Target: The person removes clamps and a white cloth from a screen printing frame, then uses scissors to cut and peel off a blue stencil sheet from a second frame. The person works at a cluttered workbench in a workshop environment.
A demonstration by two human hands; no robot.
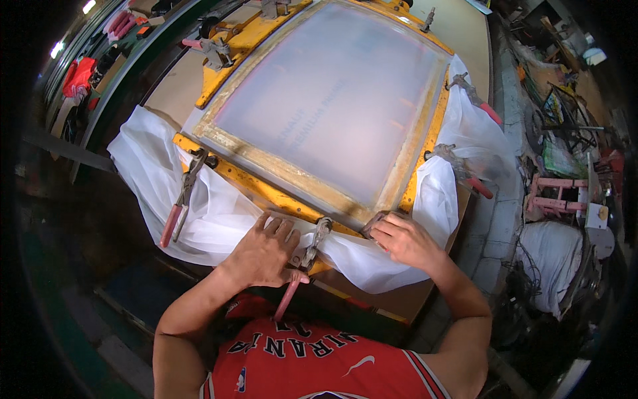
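Note:
A wooden-edged screen frame [203, 125] with translucent mesh [319, 93] sits among yellow clamp bars [246, 176]. White fabric [149, 159] hangs around its sides, held beside locking pliers [191, 179]. My left hand [266, 249] rests on the fabric at the near bar, fingers bent and apart, thumb touching the pink-handled pliers [289, 289] at the middle. My right hand [405, 241] is at the near right corner of the frame, fingers curled on a small greyish-brown thing that I cannot make out.
More pliers [477, 100] line the right side. The board [472, 40] beneath has a narrow grey ledge [505, 199] beside it. A pink stand [557, 183] and piled clutter stand at right. A rail [136, 70] and red items [80, 76] lie at upper left.

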